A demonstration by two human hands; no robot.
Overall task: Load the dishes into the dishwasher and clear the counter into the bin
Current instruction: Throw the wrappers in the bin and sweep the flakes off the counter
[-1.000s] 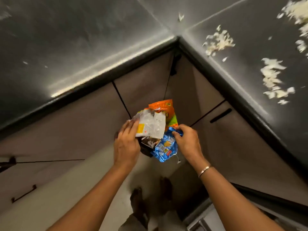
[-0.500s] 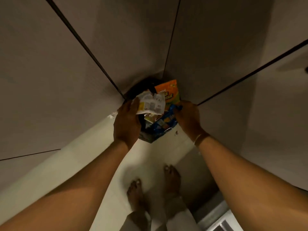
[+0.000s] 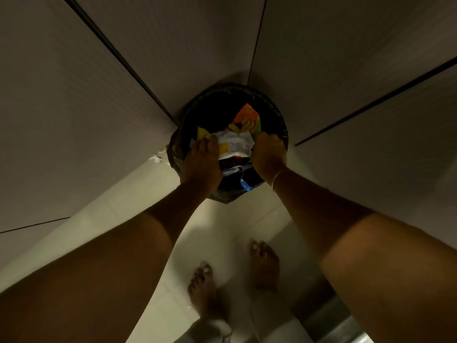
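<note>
Cabinet fronts in pale grey filled most of the view, meeting in a corner above a light tiled floor. In that corner stood the bin, round and lined with a black bag.

Both arms reached down to it. The left hand and the right hand were over the near half of its mouth, with a bundle of wrappers squeezed between them. A white packet lay on top, an orange packet stuck up behind it, and a blue wrapper hung lower, near the rim. The left fingers curled over the bundle's left edge and the right fingers bent round its right edge, so both hands gripped it.

The bundle sat at or just inside the rim. Whether it rested on anything below could not be told, as the inside was dark. A thin bangle circled the right wrist. Small pale scraps lay on the floor just left of the bin.

The step in hand looked to be clearing rubbish into the bin. The next move probably called for both hands to let go and draw back. Care would be needed so that the blue wrapper fell inside rather than over the rim.
</note>
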